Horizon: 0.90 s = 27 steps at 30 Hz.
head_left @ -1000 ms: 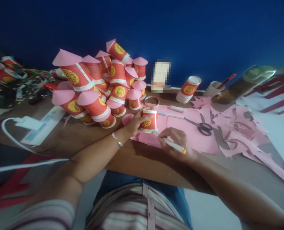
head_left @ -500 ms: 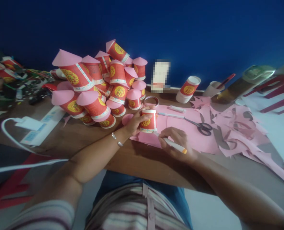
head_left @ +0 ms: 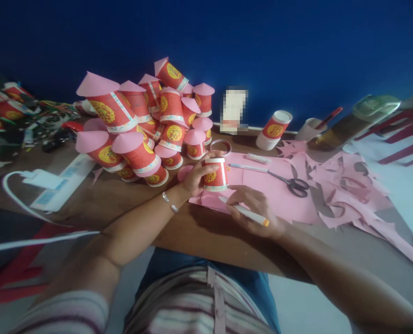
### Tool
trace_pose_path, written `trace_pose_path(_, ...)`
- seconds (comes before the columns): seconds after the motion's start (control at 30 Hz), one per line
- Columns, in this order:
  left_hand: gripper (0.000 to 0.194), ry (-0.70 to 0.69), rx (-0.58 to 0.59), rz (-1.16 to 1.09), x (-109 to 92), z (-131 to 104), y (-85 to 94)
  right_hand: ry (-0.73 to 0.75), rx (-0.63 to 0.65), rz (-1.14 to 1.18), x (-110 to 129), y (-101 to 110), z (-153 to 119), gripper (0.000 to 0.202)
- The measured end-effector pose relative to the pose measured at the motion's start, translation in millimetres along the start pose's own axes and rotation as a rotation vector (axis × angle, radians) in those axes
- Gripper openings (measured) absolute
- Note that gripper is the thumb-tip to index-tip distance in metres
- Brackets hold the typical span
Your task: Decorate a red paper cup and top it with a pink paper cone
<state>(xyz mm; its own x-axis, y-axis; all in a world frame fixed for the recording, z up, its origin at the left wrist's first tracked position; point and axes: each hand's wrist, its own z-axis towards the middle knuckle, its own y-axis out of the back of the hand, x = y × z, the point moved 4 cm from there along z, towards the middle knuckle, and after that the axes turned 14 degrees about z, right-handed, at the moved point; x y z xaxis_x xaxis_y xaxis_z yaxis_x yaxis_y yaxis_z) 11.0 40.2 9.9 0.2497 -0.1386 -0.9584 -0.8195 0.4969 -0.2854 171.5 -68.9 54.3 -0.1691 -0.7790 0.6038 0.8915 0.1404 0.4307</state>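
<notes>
My left hand [head_left: 194, 178] is wrapped round a red paper cup [head_left: 216, 175] with a yellow emblem and a white strip down its side. The cup is held nearly upright above pink paper. In my right hand [head_left: 257, 211] is a white pen [head_left: 250, 214] with an orange end, gripped between thumb and fingers. Its pale tip points left, just below the cup and apart from it. Beside my left hand lies a pink paper disc [head_left: 184, 173], partly hidden. Behind the cup stands a roll of tape [head_left: 221, 147].
Red cups with pink paper cones [head_left: 133, 150] are piled at left. Scissors [head_left: 297, 187] and pink paper scraps [head_left: 342, 190] lie at right. Further back are another red cup [head_left: 276, 129], a white cup [head_left: 310, 129] and a large bottle [head_left: 358, 121]. A power strip [head_left: 65, 183] lies left.
The pen has moved slightly left and down, its tip now clear of the cup's lower edge. The cup has shifted slightly up, and my left fingers have moved on it.
</notes>
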Motion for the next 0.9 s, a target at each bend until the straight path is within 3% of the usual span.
trace_pose_path(0.27,0.078,0.019,0.000,0.026,4.6,0.3,-2.2,0.002,0.047,0.010,-0.4,-4.0,-0.2,0.005)
trace_pose_path(0.5,0.077,0.017,-0.005,0.054,2.8,0.8,-2.8,0.006,-0.044,-0.025,3.7,2.2,1.4,0.007)
trace_pose_path(0.9,0.077,0.041,-0.010,0.043,4.8,-0.1,-2.1,-0.041,-0.059,-0.071,-0.2,0.6,-0.2,0.007)
